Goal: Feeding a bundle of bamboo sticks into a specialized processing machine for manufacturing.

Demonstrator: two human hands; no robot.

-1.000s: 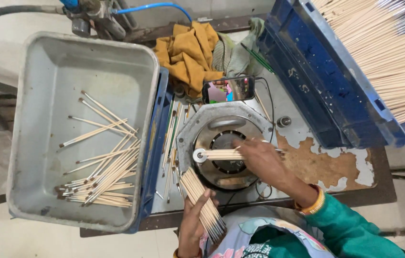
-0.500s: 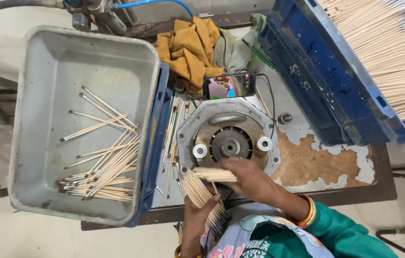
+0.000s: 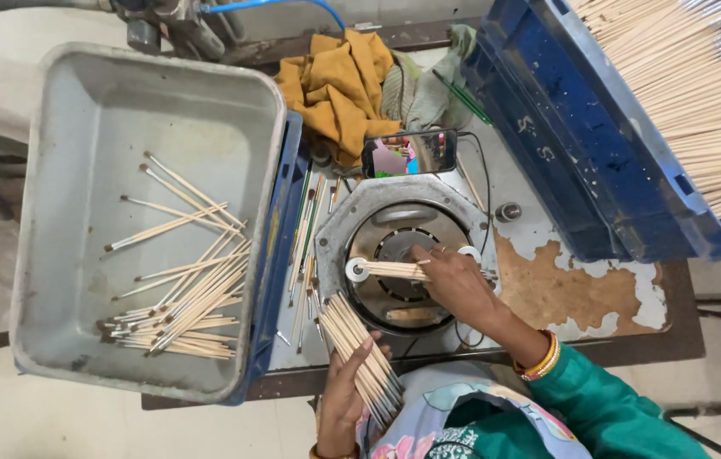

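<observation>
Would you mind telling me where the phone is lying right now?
In the head view, the phone lies on the table just beyond the round metal machine, right below the yellow cloth and left of the blue crate.

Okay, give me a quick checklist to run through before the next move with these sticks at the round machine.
1. Right hand has sticks laid across the round metal machine: ok.
2. Left hand grips the spare bundle of sticks: ok.
3. Grey tray has room for more: ok.
4. Blue crate of raw sticks within reach: ok.
5. Machine running or stopped: cannot tell.
6. Phone clear of the machine: ok.
</observation>
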